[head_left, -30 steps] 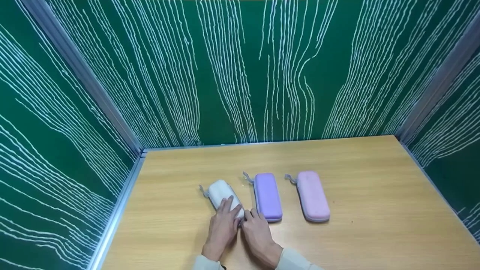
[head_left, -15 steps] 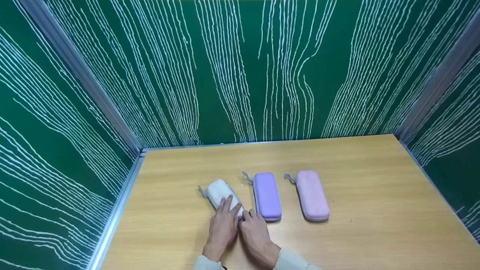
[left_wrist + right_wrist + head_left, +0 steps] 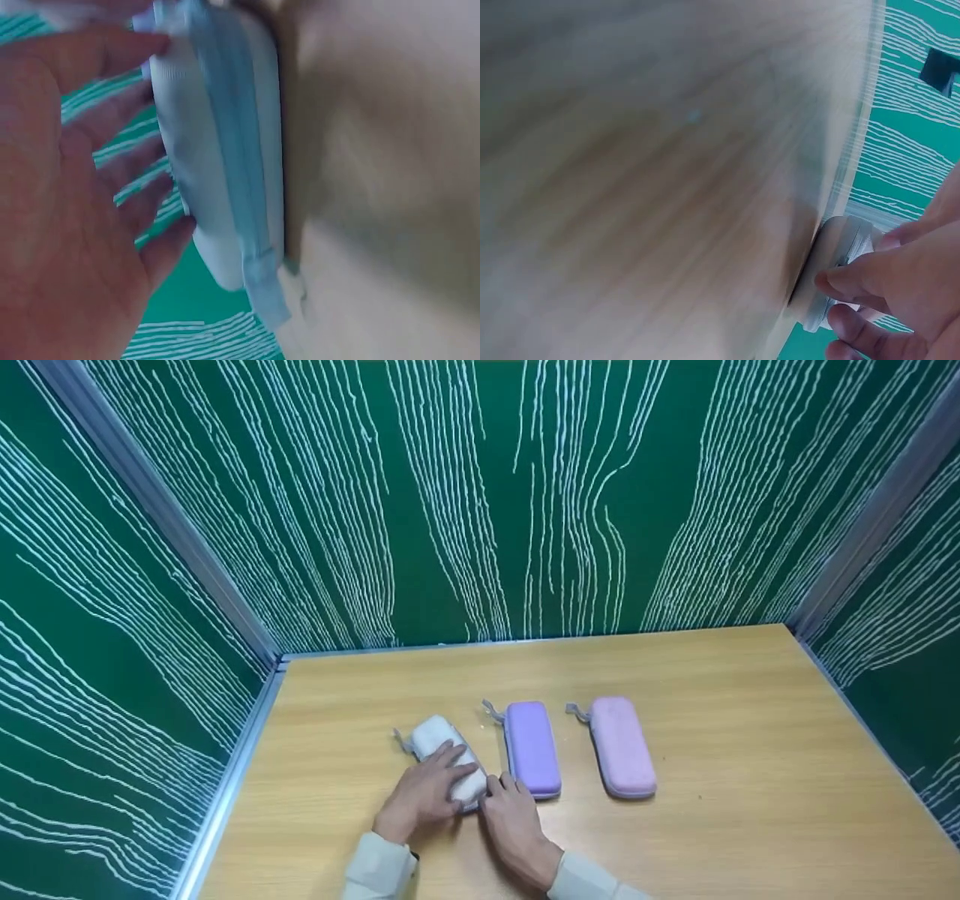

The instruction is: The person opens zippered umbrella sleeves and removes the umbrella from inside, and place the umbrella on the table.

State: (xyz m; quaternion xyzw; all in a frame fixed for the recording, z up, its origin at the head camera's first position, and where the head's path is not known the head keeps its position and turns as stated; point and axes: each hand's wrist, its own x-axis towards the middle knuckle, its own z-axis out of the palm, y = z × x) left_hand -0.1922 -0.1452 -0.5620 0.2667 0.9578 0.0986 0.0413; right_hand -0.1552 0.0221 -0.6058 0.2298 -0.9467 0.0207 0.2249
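A white zippered pencil case [image 3: 433,733] lies tilted on the table, its fabric tab at the far left end. My left hand [image 3: 420,793] rests over it with fingers spread across the top and the thumb near the close end. In the left wrist view, the zipper band [image 3: 238,127] runs along the case's side, and the fingertips touch the upper shell. My right hand [image 3: 514,819] is curled at the case's near right corner. The right wrist view has its thumb and fingers [image 3: 847,283] pinching at the zipper seam; the pull itself is hidden.
A purple case [image 3: 533,746] lies just right of the white one, close to my right fingertips. Farther right is a pink case [image 3: 624,746]. Green walls [image 3: 442,510] with white wavy lines enclose the wooden table [image 3: 750,780] at the back and sides.
My left hand has shifted left and turned, uncovering more of the white case's near end. My right hand stays at the same corner. The cases show little movement.
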